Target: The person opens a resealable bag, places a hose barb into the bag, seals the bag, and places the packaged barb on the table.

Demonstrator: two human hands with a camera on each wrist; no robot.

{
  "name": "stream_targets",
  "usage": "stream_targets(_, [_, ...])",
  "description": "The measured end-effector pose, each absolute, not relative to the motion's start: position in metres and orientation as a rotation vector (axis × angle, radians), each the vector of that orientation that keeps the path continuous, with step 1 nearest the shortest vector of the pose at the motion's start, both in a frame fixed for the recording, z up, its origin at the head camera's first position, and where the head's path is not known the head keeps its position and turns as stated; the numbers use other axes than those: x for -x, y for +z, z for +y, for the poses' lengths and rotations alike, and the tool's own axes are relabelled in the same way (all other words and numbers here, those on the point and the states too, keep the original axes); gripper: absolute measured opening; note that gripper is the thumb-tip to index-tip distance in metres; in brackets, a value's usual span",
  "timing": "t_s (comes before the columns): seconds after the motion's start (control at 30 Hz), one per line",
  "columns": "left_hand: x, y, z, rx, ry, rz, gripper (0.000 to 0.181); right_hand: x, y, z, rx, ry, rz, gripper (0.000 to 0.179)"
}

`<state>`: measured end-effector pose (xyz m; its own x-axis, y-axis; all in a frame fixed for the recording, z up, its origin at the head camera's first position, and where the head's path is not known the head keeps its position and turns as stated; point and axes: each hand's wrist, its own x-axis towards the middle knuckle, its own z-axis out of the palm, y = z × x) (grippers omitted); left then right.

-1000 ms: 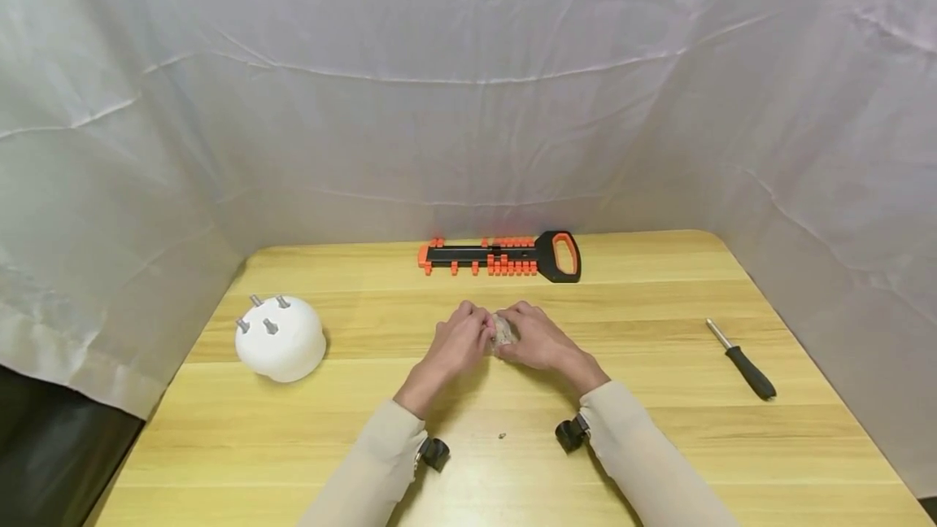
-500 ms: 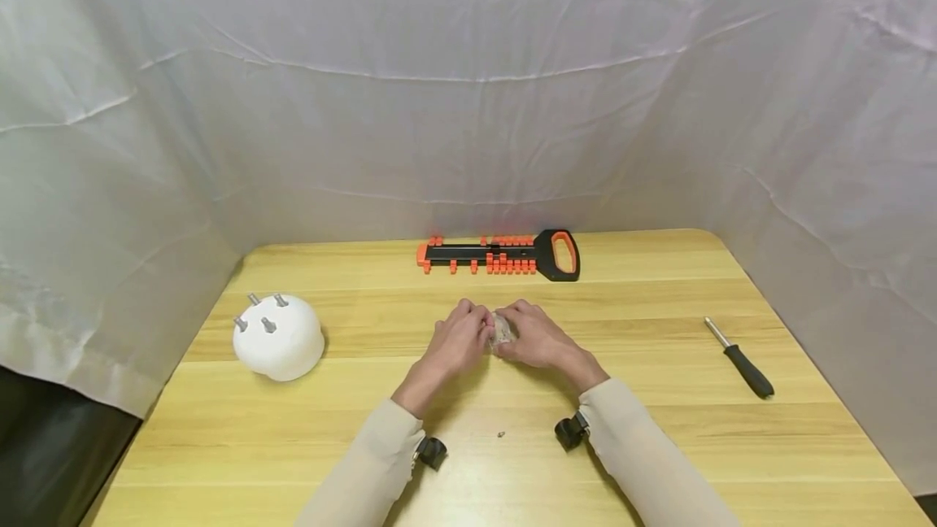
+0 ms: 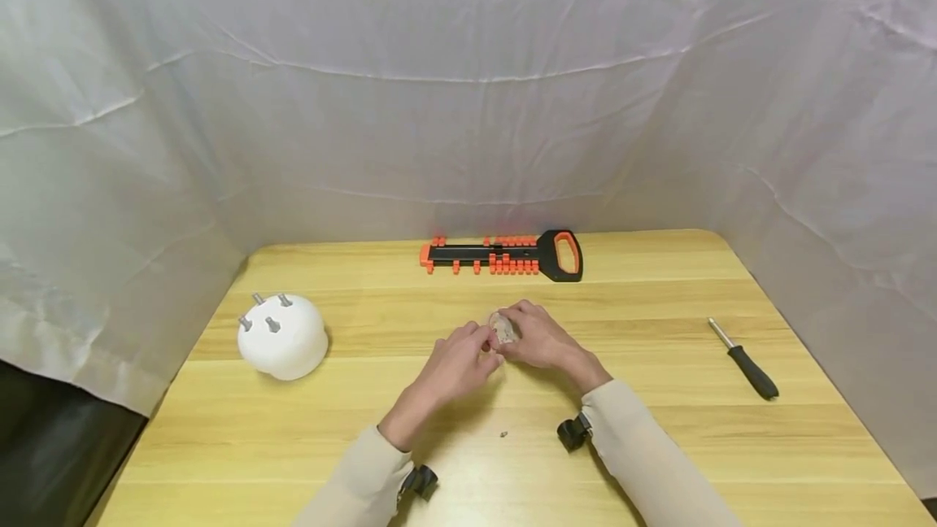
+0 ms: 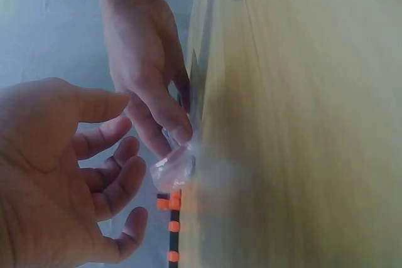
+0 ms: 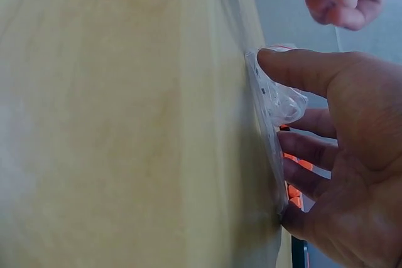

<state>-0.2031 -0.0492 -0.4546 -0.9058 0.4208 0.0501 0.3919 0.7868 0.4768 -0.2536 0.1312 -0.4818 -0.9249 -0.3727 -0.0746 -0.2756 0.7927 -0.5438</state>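
A small clear plastic bag lies near the middle of the wooden table, with small bits showing inside it. My right hand holds it from the right, thumb at one edge and fingers along the other side. In the right wrist view the crumpled bag rises between thumb and fingers. Just left of it is my left hand. The left wrist view shows that hand with loosely bent fingers, a gap from the bag, and nothing held. Nearer me lies a tiny metal piece.
At the left sits a white rounded body with several grey pegs on top. A black and orange rack with a loop handle lies at the back. To the right is a black-handled screwdriver. Grey cloth walls the table's back and sides.
My left hand has come off the bag and drawn back toward me, its fingers loosening. The right hand stays in place with the bag.
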Motion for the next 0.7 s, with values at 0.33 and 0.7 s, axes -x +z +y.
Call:
stream_targets(0.33, [0.179,-0.445,-0.047,-0.741,0.621,2.862,0.017,0.254,-0.486,0.131,0.503,-0.797,2.814,0.065])
stream_targets(0.7, [0.165,-0.451,-0.050,-0.817,0.537,2.756,0.022,0.253,-0.485,0.132,0.506,-0.812,2.811,0.067])
